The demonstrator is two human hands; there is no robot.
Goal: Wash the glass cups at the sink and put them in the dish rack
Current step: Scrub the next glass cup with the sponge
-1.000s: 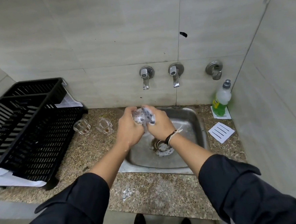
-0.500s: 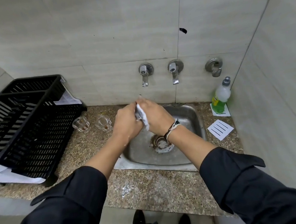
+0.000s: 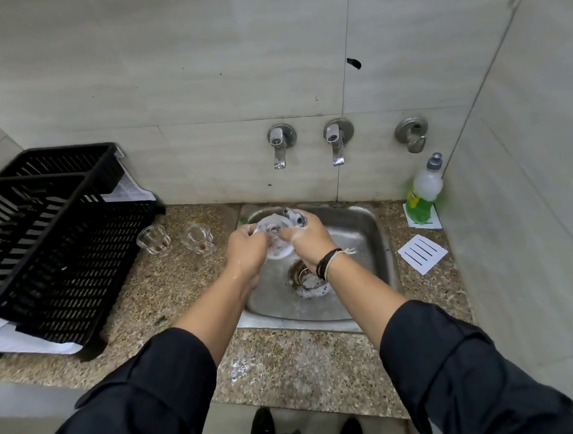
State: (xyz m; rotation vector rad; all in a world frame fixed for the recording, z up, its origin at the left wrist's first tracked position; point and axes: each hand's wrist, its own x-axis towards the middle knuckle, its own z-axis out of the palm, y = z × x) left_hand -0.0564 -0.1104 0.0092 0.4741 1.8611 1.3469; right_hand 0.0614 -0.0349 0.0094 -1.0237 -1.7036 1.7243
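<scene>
Over the sink (image 3: 363,225), both forearms reached forward from rolled dark sleeves and met, the left hand (image 3: 246,250) curled round a soapy glass cup (image 3: 274,238) with its mouth tipped toward the camera. The right hand (image 3: 309,240), wristbands on its wrist, pinched a sudsy scrubber (image 3: 295,216) against the cup's far side. Left of the left hand, two more glass cups (image 3: 175,240) stood on the counter (image 3: 299,368), just beside the dish rack (image 3: 42,240).

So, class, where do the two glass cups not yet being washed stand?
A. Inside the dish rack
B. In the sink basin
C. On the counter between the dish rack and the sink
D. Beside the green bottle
C: both waiting glass cups stand upright on the granite counter, right of the black dish rack and left of the sink.
</scene>
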